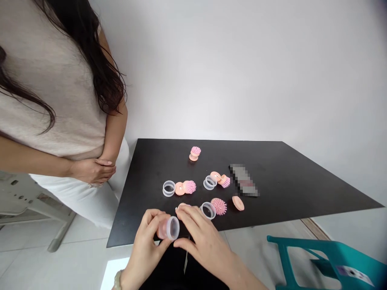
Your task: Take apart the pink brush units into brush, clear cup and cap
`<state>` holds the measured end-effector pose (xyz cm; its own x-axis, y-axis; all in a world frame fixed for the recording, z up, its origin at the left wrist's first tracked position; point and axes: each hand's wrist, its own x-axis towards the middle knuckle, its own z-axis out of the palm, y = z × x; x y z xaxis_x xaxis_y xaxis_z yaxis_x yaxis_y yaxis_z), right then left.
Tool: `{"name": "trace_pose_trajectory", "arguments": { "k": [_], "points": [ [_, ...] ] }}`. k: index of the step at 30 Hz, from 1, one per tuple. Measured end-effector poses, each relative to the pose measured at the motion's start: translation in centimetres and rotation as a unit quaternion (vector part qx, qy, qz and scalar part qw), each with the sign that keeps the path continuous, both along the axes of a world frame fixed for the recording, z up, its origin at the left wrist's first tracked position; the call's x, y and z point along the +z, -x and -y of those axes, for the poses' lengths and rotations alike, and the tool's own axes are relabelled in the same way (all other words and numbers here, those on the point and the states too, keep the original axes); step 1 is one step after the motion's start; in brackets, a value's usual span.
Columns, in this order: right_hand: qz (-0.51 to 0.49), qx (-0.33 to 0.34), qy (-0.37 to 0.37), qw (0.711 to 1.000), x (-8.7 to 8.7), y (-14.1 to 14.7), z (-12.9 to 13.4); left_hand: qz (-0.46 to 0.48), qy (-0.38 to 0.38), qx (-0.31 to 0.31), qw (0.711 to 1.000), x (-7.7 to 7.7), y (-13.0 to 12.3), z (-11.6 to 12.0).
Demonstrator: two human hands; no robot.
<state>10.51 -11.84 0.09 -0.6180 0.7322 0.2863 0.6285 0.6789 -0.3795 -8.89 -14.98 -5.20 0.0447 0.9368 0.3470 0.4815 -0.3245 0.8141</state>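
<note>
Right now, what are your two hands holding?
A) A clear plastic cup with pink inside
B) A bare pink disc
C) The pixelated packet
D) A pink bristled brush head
A: the clear plastic cup sits gripped between the left hand and the right hand, with pink showing through its wall.

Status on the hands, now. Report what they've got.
Left hand and right hand both on clear plastic cup, pink inside. Clear plastic ring just beyond right hand, pink bristle head next to it.
</note>
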Motion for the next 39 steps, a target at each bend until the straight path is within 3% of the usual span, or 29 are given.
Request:
{"name": "trace_pose_trajectory", "arguments": {
  "k": [5,10,14,17,20,24,25,26,27,28,31,33,35,39],
  "points": [
    [-0.053,-0.003,0.07,0.996,0.4,0.2,1.8,-0.085,-0.069,0.002,0.994,0.4,-0.9,1.5],
    [-0.099,-0.023,0.179,0.979,1.5,-0.3,2.6,-0.085,-0.099,-0.012,0.991,2.2,-1.2,2.0],
    [-0.146,-0.026,0.228,0.962,1.7,-1.0,2.8,-0.012,-0.052,-0.069,0.996,3.3,-0.8,1.9],
    [-0.172,-0.011,0.244,0.954,1.8,-1.3,2.9,0.121,0.04,-0.107,0.986,2.8,-0.4,2.1],
    [-0.172,0.049,0.203,0.963,2.1,-1.4,3.2,0.296,0.18,-0.14,0.928,1.8,-0.4,2.4],
    [-0.189,0.15,0.03,0.97,2.4,-2.0,3.2,0.464,0.386,-0.239,0.76,1.1,-0.5,2.8],
    [-0.2,0.147,0.005,0.969,2.4,-2.4,3.2,0.483,0.415,-0.251,0.729,1.2,-0.4,2.8],
    [-0.213,0.129,0.003,0.968,2.4,-2.8,3.2,0.493,0.421,-0.255,0.717,1.2,-0.2,2.7],
    [-0.23,0.106,0.013,0.967,2.3,-3.2,3.2,0.492,0.408,-0.25,0.727,1.3,0.1,2.6],
    [-0.242,0.081,0.034,0.966,2.1,-3.6,3.3,0.479,0.378,-0.235,0.756,1.4,0.4,2.3],
    [-0.205,0.007,0.127,0.971,1.2,-4.2,3.5,0.336,0.243,-0.131,0.901,1.4,1.8,0.9],
    [-0.146,-0.027,0.157,0.976,0.3,-3.8,3.6,0.179,0.161,-0.046,0.969,1.1,2.6,-0.2],
    [-0.1,-0.04,0.14,0.984,-0.6,-2.9,3.6,0.059,0.11,-0.003,0.992,0.6,3.0,-1.2],
    [-0.036,-0.01,0.033,0.999,-1.1,-0.2,2.8,-0.061,0.058,0.013,0.996,-0.2,3.5,-2.3]
  ]
}}
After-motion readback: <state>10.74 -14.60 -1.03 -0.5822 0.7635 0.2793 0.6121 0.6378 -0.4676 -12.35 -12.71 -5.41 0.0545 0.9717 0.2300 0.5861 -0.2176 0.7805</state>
